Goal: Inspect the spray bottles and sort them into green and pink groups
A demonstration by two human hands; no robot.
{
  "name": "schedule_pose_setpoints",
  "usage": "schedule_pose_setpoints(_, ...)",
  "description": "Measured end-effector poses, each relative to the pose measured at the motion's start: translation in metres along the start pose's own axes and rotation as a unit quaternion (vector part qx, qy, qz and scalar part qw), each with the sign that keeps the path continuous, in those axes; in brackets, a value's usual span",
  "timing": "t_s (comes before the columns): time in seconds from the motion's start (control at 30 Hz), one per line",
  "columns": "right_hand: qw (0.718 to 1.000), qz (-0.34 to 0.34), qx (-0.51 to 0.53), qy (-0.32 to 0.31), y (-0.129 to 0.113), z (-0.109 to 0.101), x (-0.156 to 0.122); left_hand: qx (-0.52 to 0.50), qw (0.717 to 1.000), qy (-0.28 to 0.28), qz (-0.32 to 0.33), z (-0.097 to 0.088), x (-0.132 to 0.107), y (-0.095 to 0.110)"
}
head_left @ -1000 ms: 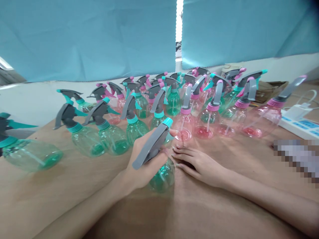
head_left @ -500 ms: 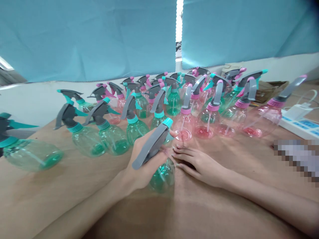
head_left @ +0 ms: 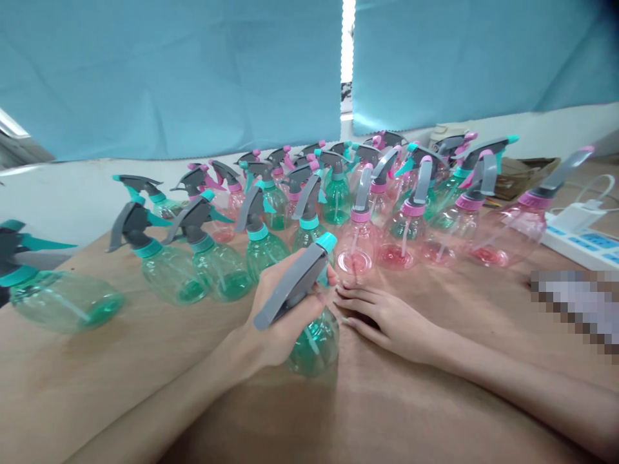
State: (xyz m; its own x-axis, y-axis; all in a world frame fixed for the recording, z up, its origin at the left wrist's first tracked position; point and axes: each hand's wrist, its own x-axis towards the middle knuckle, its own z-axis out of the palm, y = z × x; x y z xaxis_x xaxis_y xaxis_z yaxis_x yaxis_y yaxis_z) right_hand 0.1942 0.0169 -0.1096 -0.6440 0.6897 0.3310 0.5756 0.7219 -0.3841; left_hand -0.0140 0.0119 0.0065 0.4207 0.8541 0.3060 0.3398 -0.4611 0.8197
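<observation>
My left hand (head_left: 271, 319) is wrapped round the neck of a green spray bottle (head_left: 312, 338) with a grey trigger head (head_left: 290, 283) and a teal nozzle; the bottle stands on the brown table (head_left: 145, 361). My right hand (head_left: 387, 316) lies flat on the table just right of the bottle, fingers stretched out and together, fingertips beside the bottle's neck. Just beyond both hands stand a green bottle (head_left: 265, 248) and a pink bottle (head_left: 358, 248).
Several green and pink spray bottles crowd the table behind my hands, green ones (head_left: 169, 270) to the left, pink ones (head_left: 464, 225) to the right. A white power strip (head_left: 580, 241) lies at the right edge. Blue curtains (head_left: 193, 71) hang behind.
The held bottle has shifted slightly toward me and to the left with my left hand; my right hand has stayed put.
</observation>
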Motion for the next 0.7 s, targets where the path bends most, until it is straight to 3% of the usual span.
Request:
schedule_pose_setpoints(0.23,1.0,0.001,-0.006,-0.005,0.0,-0.001,0.0,-0.007,1.0,-0.004,-0.015,0.001,-0.002,-0.006)
schedule_pose_setpoints(0.37,1.0,0.0,0.0,-0.002,-0.001,-0.001,0.0,-0.025,0.999,0.022,-0.015,0.005,-0.002,-0.011)
schedule_pose_setpoints(0.7,1.0,0.0,0.012,-0.002,0.002,0.001,0.0,-0.054,0.998,0.035,-0.016,0.008,-0.001,-0.008)
